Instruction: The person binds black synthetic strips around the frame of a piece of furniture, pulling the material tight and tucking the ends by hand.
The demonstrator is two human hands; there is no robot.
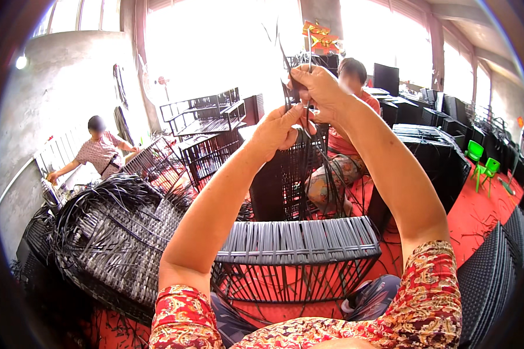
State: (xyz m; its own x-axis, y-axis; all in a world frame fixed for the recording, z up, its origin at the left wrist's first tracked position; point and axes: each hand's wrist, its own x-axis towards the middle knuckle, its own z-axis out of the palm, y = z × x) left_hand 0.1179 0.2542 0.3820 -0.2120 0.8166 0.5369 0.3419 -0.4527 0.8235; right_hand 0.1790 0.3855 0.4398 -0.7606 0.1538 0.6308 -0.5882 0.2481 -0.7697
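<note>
Both arms are stretched up and forward, and the hands meet above the frame in front of me. My left hand (279, 129) is closed around dark plastic strands (282, 49) that stick up above it. Just above and to the right, my right hand (321, 92) pinches the same strands with its fingertips. A thin grey rod-like piece (310, 49) rises by the right hand; its kind is unclear. Loose strand ends (330, 174) dangle below the hands. Between my knees stands a black frame (285, 285), its top edge wrapped in grey woven strips (297, 237).
A half-woven panel (122, 232) with a heap of loose strands lies at left. One person (102, 152) works behind it; another (339, 168) sits ahead beyond my hands. Stacked black woven pieces (492, 285) stand at right. Green chairs (475, 151) are on the red floor (466, 232).
</note>
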